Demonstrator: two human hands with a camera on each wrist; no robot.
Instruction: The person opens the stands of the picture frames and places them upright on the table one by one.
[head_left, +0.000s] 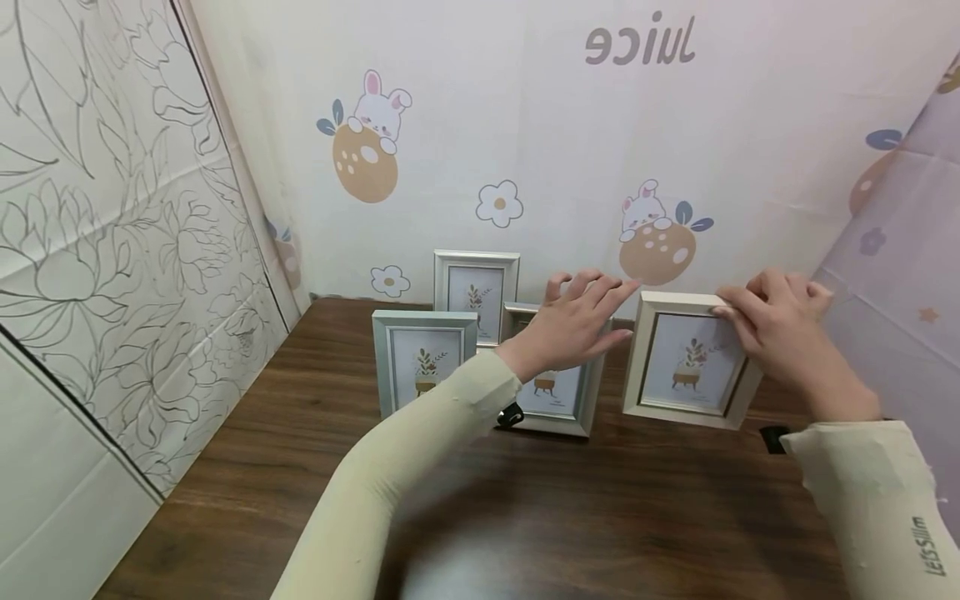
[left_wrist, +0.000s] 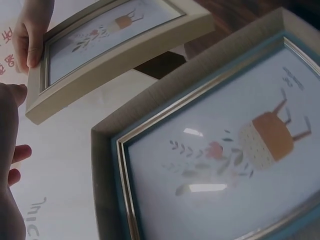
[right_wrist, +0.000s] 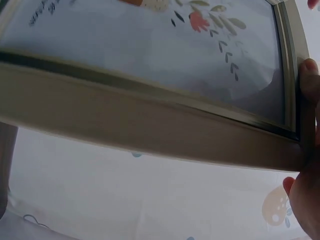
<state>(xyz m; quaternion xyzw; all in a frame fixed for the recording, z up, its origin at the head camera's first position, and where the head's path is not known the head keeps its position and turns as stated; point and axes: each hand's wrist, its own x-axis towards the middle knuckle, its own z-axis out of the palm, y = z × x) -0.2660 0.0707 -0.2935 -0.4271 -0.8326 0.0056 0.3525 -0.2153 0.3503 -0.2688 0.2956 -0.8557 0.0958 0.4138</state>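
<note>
A cream picture frame with a potted-plant print stands at the right, and my right hand grips its upper right corner, thumb on the front. In the right wrist view that frame fills the upper part, thumb at its edge. My left hand hovers with fingers extended before a silver-grey frame, its fingertips near the cream frame's upper left corner. The left wrist view shows the silver-grey frame close up and the left fingers apart from the cream frame.
A pale blue-green frame stands left of the silver-grey one, partly behind my left sleeve. Behind them another silvery frame stands near the printed curtain. All rest on a dark wooden tabletop. A flower-patterned panel borders the left side.
</note>
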